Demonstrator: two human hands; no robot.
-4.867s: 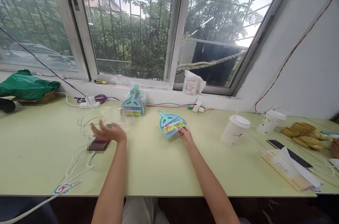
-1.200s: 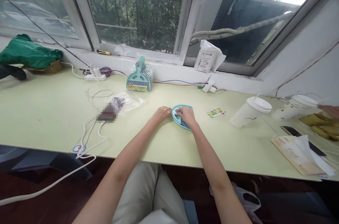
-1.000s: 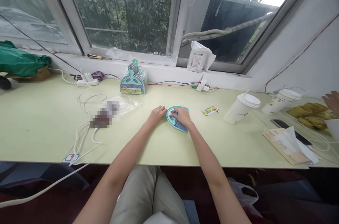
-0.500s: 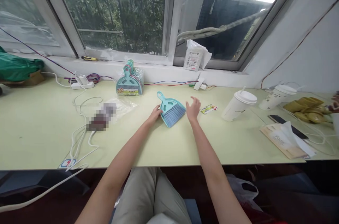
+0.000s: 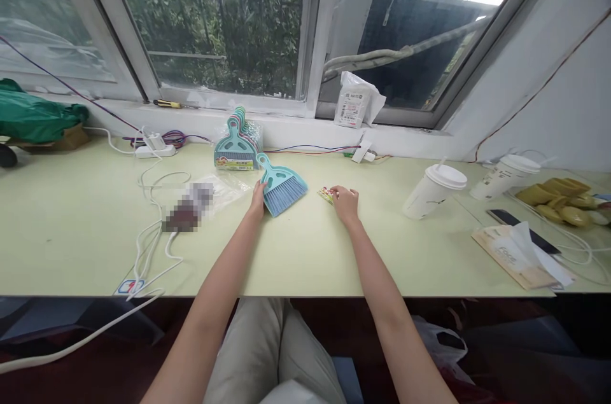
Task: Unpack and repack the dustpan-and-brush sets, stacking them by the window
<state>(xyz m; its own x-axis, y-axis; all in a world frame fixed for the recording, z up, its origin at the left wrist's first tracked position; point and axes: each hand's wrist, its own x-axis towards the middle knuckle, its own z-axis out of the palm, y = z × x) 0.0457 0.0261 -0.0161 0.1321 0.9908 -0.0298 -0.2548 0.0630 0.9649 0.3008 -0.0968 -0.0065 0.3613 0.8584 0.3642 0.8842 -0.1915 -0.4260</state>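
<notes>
My left hand (image 5: 258, 199) grips the left edge of a light-blue dustpan (image 5: 285, 176) with a blue-bristled brush (image 5: 285, 195) fitted in it. Its looped handle points up and away from me. To the right, the fingers of my right hand (image 5: 346, 203) close on a small printed label card (image 5: 326, 194), which is partly covered by the fingertips. Behind the dustpan, against the wall, stands a row of similar dustpan sets (image 5: 235, 143) in clear wrap, the front one bearing a printed label.
White lidded cups (image 5: 432, 194) stand to the right, near a tissue pack (image 5: 510, 257) and a phone (image 5: 524, 231). White cables (image 5: 151, 219), clear plastic wrap (image 5: 226, 191) and a power strip (image 5: 155, 151) lie left. A screwdriver (image 5: 167, 104) rests on the sill.
My left hand has moved the dustpan and brush to the left. My right hand has taken hold of the label card and brought it left, closer to the dustpan.
</notes>
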